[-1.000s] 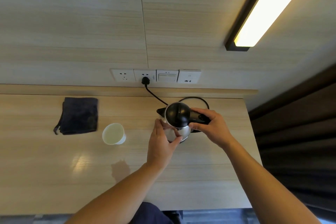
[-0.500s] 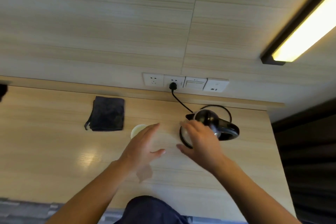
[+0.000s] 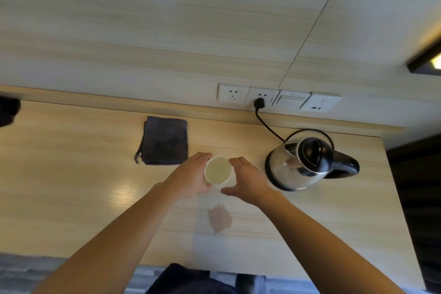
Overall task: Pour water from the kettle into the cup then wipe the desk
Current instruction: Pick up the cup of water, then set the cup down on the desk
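A white paper cup [image 3: 217, 170] stands on the wooden desk [image 3: 71, 174] with liquid in it. My left hand [image 3: 191, 179] wraps the cup's left side. My right hand [image 3: 248, 180] is at its right side, fingers spread and curved, close to the rim; contact is unclear. The steel kettle [image 3: 300, 164] with black lid and handle sits on its base at the right, untouched. A dark folded cloth [image 3: 164, 139] lies behind and left of the cup. A small puddle [image 3: 220, 218] lies on the desk in front of the cup.
The kettle's black cord [image 3: 267, 126] runs to a wall socket row [image 3: 279, 100] behind the desk. A dark object [image 3: 8, 112] sits at the far left edge. The desk's right end is near a dark curtain [image 3: 417, 198].
Both hands left the kettle, which now rests on its base, and moved left to the cup. My view has shifted left as well.
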Action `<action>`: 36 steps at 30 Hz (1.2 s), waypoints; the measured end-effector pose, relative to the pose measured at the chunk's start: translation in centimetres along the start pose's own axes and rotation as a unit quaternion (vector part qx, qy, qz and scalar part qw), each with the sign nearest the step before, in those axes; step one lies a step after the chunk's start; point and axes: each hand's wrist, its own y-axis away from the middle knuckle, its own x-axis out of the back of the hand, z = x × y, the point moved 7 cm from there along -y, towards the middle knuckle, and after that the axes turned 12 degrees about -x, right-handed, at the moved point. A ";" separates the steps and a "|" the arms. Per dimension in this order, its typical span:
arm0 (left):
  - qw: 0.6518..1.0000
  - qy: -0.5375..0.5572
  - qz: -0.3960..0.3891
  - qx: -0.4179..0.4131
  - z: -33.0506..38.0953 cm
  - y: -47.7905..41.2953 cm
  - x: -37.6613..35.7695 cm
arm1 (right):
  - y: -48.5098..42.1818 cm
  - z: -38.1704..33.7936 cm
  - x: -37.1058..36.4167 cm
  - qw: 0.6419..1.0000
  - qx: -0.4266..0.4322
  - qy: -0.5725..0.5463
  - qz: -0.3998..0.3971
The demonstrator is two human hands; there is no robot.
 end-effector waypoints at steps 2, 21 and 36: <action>1.000 0.022 0.000 -0.004 -0.3 -0.3 -0.3 | -0.3 -0.1 -0.4 1.000 -0.013 -0.009 0.008; 0.998 0.051 0.019 -0.005 -1.2 -7.3 3.8 | -4.9 -1.0 4.5 0.993 -0.063 -0.082 0.060; 0.996 0.082 0.043 -0.004 -3.0 -10.0 3.6 | -8.4 -0.5 4.5 0.984 -0.112 -0.138 0.022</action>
